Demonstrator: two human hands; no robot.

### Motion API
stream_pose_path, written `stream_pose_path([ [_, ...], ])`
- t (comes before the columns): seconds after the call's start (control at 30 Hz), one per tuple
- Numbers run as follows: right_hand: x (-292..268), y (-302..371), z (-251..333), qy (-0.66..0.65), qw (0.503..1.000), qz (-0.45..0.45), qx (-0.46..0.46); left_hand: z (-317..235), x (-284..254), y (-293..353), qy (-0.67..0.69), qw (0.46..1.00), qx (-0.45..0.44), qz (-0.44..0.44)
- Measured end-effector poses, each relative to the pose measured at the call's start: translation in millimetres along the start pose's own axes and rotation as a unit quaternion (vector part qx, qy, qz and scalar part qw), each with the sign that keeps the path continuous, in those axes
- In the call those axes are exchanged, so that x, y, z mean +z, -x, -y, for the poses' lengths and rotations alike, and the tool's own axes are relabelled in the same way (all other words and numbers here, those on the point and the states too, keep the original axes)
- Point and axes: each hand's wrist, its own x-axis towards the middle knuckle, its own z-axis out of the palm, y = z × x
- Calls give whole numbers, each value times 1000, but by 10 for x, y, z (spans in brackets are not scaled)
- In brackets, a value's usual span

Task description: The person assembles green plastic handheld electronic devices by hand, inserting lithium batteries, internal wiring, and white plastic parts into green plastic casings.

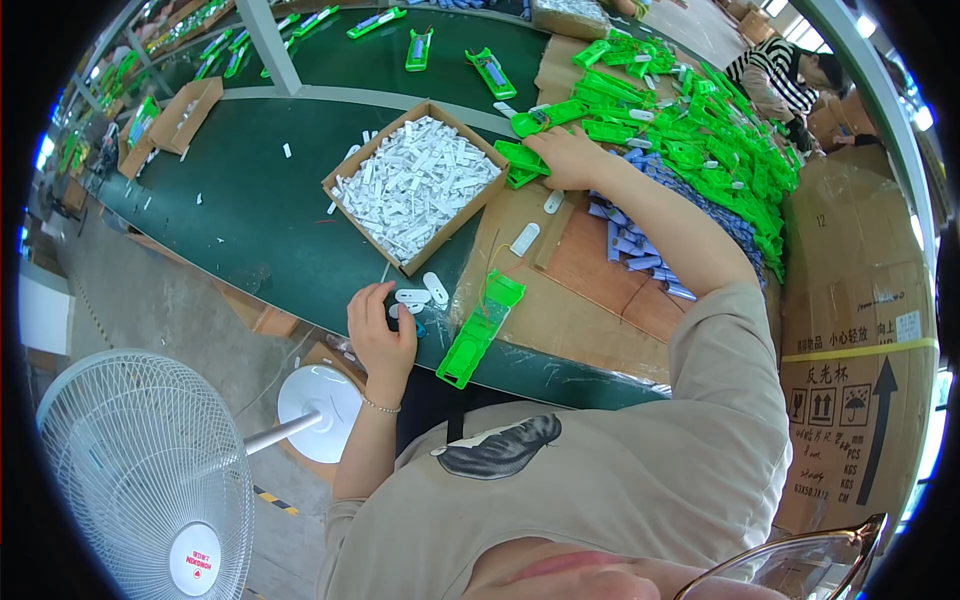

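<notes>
I read the step in hand as picking up parts. My right hand (568,157) reaches across to the near edge of the heap of bright-green plastic housings (690,140), its fingers bent over a green housing (522,163) beside the cardboard box of small white parts (341,202). I cannot tell whether those fingers have closed on it.

My left hand (384,328) is at the front edge of the dark-green bench (270,215), fingers curved, thumb beside a few white oval pieces (436,288). Whether it pinches one, I cannot make out.

Between my hands, nearer my body, a separate green housing (482,330) lies slanted at the bench edge, with thin wires (490,262) by its far end. Blue-violet cylinders (625,245) lie under and beyond my right forearm.

In my judgement, the right hand's move calls for a secure finger-and-thumb grip on one housing and a lift clear of its neighbours, since the pieces overlap and could drag others along.
</notes>
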Motion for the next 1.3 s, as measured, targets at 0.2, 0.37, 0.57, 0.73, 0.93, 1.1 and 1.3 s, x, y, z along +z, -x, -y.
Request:
stream_pose_path([
  [0.2, -421, 329, -518, -151, 945, -237, 168, 6, 10, 43, -6, 1000, -2, -5],
  [0.37, -886, 1486, -2303, -8, 696, -372, 613, -23, 20, 5, -2, 1000, 3, 6],
  [0.57, -684, 1628, -2369, 123, 744, -264, 601, -23, 24, 19, -8, 1000, -15, -4],
  [0.73, -329, 425, -1237, -1, 983, -182, 13, 14, 25, 23, -13, 1000, -19, -5],
  [0.93, 196, -690, -533, 47, 987, -105, 113, -2, 17, -18, -21, 1000, -6, 5],
  [1.1, -98, -705, -322, 24, 995, 76, 55, -12, 24, 3, -16, 1000, -16, 5],
  [1.3, -864, 531, 356, 65, 933, -294, -196, -12, -40, 66, 4, 1000, -10, -11],
])
